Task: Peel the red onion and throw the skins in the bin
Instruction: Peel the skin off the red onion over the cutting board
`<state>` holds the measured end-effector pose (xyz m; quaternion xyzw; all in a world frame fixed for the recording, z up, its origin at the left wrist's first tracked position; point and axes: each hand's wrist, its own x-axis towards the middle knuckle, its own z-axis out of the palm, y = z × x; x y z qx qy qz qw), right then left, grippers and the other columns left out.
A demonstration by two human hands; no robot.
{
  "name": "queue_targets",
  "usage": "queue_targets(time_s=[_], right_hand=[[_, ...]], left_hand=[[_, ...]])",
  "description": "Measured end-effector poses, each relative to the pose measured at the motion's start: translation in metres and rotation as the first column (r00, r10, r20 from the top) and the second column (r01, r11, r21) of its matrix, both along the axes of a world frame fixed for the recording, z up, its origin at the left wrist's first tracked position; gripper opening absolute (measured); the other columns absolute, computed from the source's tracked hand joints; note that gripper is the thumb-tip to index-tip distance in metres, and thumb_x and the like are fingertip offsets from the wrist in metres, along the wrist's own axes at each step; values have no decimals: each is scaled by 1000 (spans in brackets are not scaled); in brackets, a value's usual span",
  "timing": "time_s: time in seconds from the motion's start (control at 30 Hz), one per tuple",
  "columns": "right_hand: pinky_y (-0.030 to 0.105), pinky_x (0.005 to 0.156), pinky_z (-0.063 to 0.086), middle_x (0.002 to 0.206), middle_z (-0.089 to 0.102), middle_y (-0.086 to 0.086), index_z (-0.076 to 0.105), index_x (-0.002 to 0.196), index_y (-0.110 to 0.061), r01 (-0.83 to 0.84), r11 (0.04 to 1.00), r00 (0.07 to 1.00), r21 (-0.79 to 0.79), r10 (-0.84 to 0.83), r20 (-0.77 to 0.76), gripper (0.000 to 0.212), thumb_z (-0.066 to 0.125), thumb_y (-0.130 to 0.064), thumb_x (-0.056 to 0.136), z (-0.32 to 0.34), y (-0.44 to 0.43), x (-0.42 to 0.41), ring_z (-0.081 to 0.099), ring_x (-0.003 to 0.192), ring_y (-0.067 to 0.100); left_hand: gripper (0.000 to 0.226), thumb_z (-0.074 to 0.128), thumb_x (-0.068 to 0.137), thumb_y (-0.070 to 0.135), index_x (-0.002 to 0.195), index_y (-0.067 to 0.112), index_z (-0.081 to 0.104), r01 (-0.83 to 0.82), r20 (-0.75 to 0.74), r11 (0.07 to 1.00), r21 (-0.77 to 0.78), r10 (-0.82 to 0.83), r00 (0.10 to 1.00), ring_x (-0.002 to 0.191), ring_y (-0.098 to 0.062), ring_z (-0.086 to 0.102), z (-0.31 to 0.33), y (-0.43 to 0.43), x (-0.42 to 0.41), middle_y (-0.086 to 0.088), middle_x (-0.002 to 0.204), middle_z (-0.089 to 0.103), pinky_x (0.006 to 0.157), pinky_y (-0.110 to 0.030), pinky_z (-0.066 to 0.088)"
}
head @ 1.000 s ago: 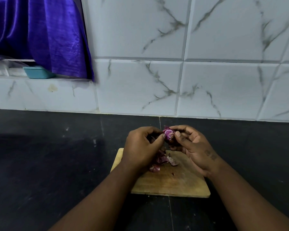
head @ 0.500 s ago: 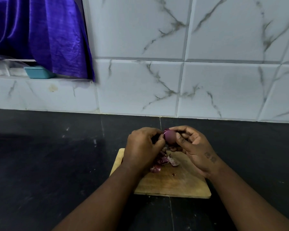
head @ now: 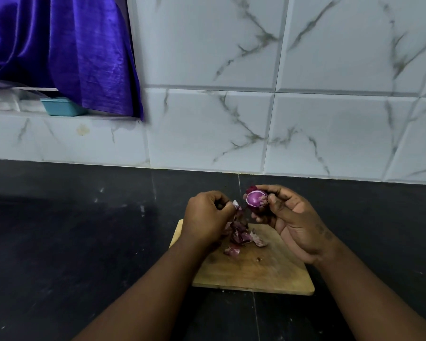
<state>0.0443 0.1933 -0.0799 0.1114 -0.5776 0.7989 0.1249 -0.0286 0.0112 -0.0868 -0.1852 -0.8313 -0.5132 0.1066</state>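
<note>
My right hand (head: 290, 217) holds a small red onion (head: 255, 198) above the far edge of a wooden cutting board (head: 261, 269); the onion's cut purple face with a pale ring points toward me. My left hand (head: 207, 217) is just left of it, fingers pinched on a strip of onion skin (head: 236, 207) that hangs down. Below it a pile of purple skins (head: 241, 238) lies on the board. No bin is in view.
The board lies on a dark stone counter (head: 84, 242) against a white marble-tiled wall (head: 280, 119). At the upper left, a purple curtain (head: 59, 50) hangs over a ledge with a teal tub (head: 60, 107).
My hands have come apart: the left one has pulled a strip of skin away from the onion, and the right one has turned the onion's cut face toward me.
</note>
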Motion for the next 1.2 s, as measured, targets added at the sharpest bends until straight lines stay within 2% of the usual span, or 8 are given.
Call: queue_targets(time_s=[0.13, 0.3, 0.4, 0.47, 0.53, 0.7, 0.9, 1.2], right_hand=[[29, 71, 61, 123, 71, 27, 65, 124, 1, -32, 998, 999, -46, 32, 6, 33, 57, -9, 93, 1, -1, 1, 72, 90, 27], [28, 74, 61, 123, 70, 24, 60, 132, 2, -51, 998, 998, -48, 53, 24, 39, 56, -11, 95, 0, -2, 0, 71, 89, 23], [29, 76, 61, 122, 71, 19, 63, 130, -2, -40, 999, 998, -30, 42, 43, 35, 56, -12, 97, -1, -1, -2, 70, 94, 23], [34, 82, 58, 126, 70, 21, 66, 129, -6, -20, 1000, 998, 8, 20, 53, 33, 57, -14, 98, -2, -1, -2, 69, 103, 28], [41, 87, 55, 128, 68, 24, 66, 130, -8, 1, 1000, 997, 24, -3, 75, 34, 59, -16, 98, -3, -1, -3, 68, 109, 33], [31, 71, 59, 112, 70, 22, 65, 116, -3, 60, 998, 990, 27, -63, 129, 31, 64, -22, 91, -3, -2, -4, 62, 106, 39], [31, 64, 60, 111, 74, 24, 68, 115, -4, 92, 991, 985, 100, -105, 140, 32, 64, -27, 93, -1, 0, -2, 70, 93, 37], [30, 66, 62, 101, 75, 16, 67, 108, -5, 98, 994, 987, 41, -102, 126, 27, 66, -25, 89, -1, -6, 0, 72, 82, 30]], left_hand=[[12, 82, 90, 33, 82, 24, 80, 17, -5, 991, -131, -18, 1000, 65, -3, 70, 1, -3, 6, 8, 73, 75, 56, -23, 54], [10, 83, 87, 19, 87, 25, 75, 70, 1, 983, -168, -71, 997, 70, -2, 68, 3, -6, 4, 7, 80, 73, 65, -29, 62], [16, 72, 96, 13, 94, 28, 77, 120, -50, 992, 50, -117, 992, 77, 2, 68, 3, -1, 7, 10, 85, 75, 67, -18, 57], [17, 66, 102, 17, 102, 27, 80, 138, -72, 958, 251, -124, 990, 85, -1, 72, 4, 1, 6, 10, 92, 78, 74, -19, 59], [17, 66, 103, 18, 110, 19, 82, 197, -97, 926, 321, -175, 980, 91, -5, 75, 6, 2, 4, 6, 99, 80, 78, -22, 61], [18, 78, 93, 11, 109, 19, 83, 282, -213, 939, 197, -240, 947, 99, -3, 73, 5, 2, 6, 8, 102, 79, 85, -21, 61], [20, 77, 92, 5, 108, 16, 83, 275, -220, 946, 172, -235, 947, 94, -2, 74, 3, 2, 7, 8, 99, 79, 81, -19, 60], [21, 80, 91, 8, 108, 18, 84, 199, -361, 977, 71, -161, 918, 91, 0, 73, 3, 3, 11, 10, 98, 79, 79, -16, 59]])
